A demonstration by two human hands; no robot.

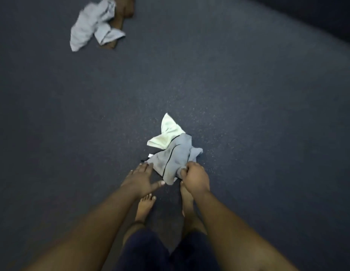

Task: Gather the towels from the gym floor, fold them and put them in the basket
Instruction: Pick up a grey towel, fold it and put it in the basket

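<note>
While right hand [194, 178] grips grey towel [175, 156], left hand [141, 179] spread flat beside it.

**Open floor all round; two cloth piles and bare feet as the only obstacles**

The dark speckled floor [248, 94] was seen bare across the middle, right and lower left, so passage there was unobstructed. One crumpled pile, a grey towel [174, 155] with a white towel [167, 133] touching its far edge, was found just ahead of the bare feet [145, 204]. Access to it from the near side was partly taken up by the left hand [140, 178] and right hand [194, 178]. A second pile, light grey towel [92, 26] over a brown towel [123, 12], was placed well apart at far left. A darker band [317, 14] was noted at upper right; nature unclear.
</note>
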